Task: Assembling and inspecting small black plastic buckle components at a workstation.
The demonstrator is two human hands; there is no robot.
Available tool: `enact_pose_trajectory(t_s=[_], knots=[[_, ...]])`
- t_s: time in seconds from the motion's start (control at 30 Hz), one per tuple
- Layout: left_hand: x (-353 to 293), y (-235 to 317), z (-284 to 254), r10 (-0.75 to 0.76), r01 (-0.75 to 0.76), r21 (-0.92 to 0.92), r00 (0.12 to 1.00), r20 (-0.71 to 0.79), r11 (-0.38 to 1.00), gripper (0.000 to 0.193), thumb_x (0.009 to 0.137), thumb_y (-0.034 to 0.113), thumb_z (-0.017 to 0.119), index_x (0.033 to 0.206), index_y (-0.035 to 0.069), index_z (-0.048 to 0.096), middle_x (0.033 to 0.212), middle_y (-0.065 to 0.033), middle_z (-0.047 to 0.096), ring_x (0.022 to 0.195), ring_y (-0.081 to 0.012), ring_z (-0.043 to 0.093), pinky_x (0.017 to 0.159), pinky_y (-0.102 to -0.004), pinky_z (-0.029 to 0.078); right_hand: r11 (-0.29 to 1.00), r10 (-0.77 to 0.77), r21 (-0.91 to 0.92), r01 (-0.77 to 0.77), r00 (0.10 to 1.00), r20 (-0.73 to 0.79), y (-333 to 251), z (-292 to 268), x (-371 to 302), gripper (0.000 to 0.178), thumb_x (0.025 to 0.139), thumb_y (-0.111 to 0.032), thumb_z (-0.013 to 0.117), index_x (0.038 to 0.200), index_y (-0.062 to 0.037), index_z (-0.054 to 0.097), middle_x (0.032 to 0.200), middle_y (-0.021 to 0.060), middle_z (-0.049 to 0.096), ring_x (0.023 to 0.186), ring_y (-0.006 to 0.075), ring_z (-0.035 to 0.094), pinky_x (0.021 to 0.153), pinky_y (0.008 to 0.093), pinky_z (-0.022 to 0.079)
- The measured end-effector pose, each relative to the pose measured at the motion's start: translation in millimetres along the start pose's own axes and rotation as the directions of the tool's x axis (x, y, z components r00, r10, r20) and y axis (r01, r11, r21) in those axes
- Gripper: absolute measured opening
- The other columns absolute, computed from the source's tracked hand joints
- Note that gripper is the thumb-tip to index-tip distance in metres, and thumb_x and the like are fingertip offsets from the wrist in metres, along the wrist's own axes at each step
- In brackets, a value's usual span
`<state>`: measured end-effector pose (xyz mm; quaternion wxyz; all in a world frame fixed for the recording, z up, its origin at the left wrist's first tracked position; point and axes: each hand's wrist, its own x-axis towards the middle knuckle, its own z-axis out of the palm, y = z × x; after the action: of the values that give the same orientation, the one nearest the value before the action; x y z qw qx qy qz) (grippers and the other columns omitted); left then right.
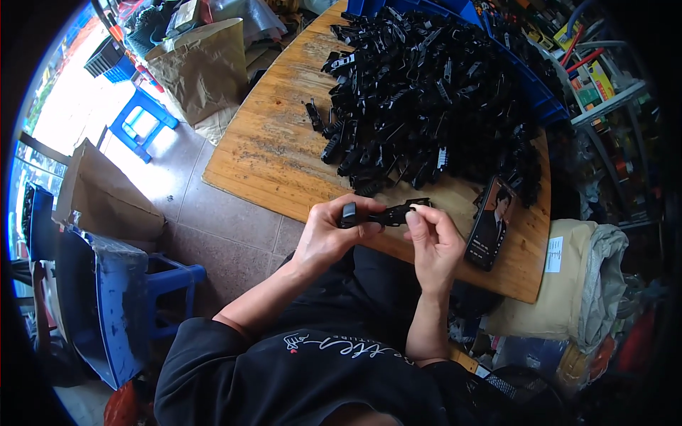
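In front of my body, over the near edge of the wooden table [266, 145], I hold a narrow black plastic part [393, 215] roughly level. My left hand [328, 231] is closed around its left end, where a rounded dark grey piece [348, 214] sticks out between the fingers. Thumb and fingertips of my right hand [437, 245] pinch at the right end of the same part. Whether a smaller piece sits between those fingertips is hidden. Just beyond both hands lies a large heap of similar black parts [419, 92], some with springs and thin metal pins.
A phone [491, 224] with its screen lit lies right of my right hand. Behind the heap stands a blue plastic crate [529, 89]. Paper bags [202, 71] and a blue stool [138, 121] stand on the floor at left; a wrapped package [547, 284] sits at right.
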<state>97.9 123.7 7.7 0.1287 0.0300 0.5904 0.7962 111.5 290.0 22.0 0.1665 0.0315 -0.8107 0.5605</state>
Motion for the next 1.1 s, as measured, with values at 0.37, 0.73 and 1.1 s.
enact_pose_trajectory(t_s=[0.37,0.73,1.1], knots=[[0.6,1.9,-16.4,-0.027,0.016,-0.175,0.998,-0.063,0.985,0.025,0.078,0.010,0.066,0.101,0.003,0.060,0.078,-0.0011,0.059,0.071,-0.0083,0.055,0.065,-0.0215,0.047,0.845,-0.257,-0.472,0.253,0.965,0.057,9.7,-21.8,17.7,0.032,0.076,-0.002,0.064,0.108,-0.0026,0.060,0.083,0.0057,0.060,0.068,0.0137,0.052,0.061,0.0257,0.044],[0.2,7.0,-5.6,-0.101,0.106,-0.192,0.994,0.031,0.976,0.038,0.071,-0.001,0.058,0.108,0.000,0.057,0.089,-0.0072,0.061,0.083,-0.0143,0.058,0.075,-0.0262,0.047,0.896,-0.216,0.409,0.173,0.975,0.060,-1.5,-22.5,0.4,0.029,0.077,0.000,0.062,0.105,0.0021,0.053,0.109,0.0077,0.050,0.092,0.0156,0.050,0.082,0.0282,0.042],[-3.7,7.8,7.3,-0.140,0.176,-0.197,0.973,0.182,0.964,0.033,0.075,0.000,0.059,0.108,-0.001,0.057,0.088,-0.0058,0.061,0.083,-0.0115,0.057,0.077,-0.0242,0.045,0.928,-0.373,0.084,0.363,0.909,0.189,4.0,-26.8,-2.7,0.030,0.074,-0.005,0.066,0.103,-0.0008,0.055,0.102,0.0119,0.061,0.096,0.0226,0.049,0.089,0.0341,0.037]])
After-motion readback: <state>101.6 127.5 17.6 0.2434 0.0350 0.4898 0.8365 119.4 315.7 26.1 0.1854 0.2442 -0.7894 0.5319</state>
